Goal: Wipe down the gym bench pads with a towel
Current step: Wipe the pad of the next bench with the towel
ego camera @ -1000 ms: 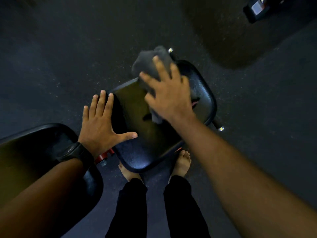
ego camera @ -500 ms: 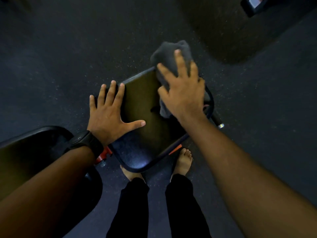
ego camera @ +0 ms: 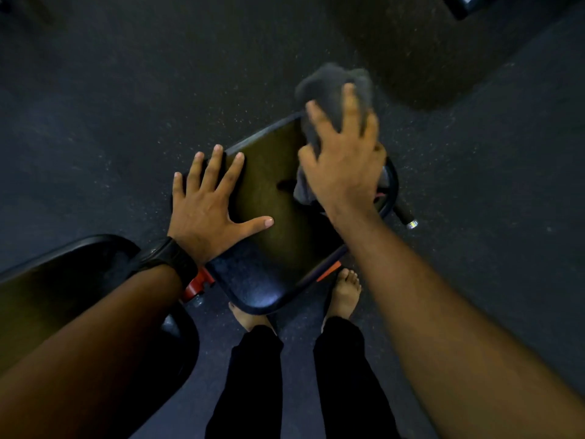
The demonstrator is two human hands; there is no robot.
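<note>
A grey towel is pressed onto the far corner of the black seat pad by the right hand. The right fingers are laid out long and spread across the top of the towel, not wrapped round it. The cloth is bunched beneath them and is seen beyond the fingertips, past the pad's far edge. A further fold is seen below the thumb side of the palm, lying on the pad. This hand is slightly blurred. The left hand is laid flat on the pad's left edge. Its fingers are straight and splayed, its thumb is stretched out over the pad surface, and nothing is held. It is well apart from the towel. A black watch is worn on the left wrist. A second black pad is seen at the lower left, under the left forearm. Two bare feet are planted on the dark floor just beside the seat pad's near end.
</note>
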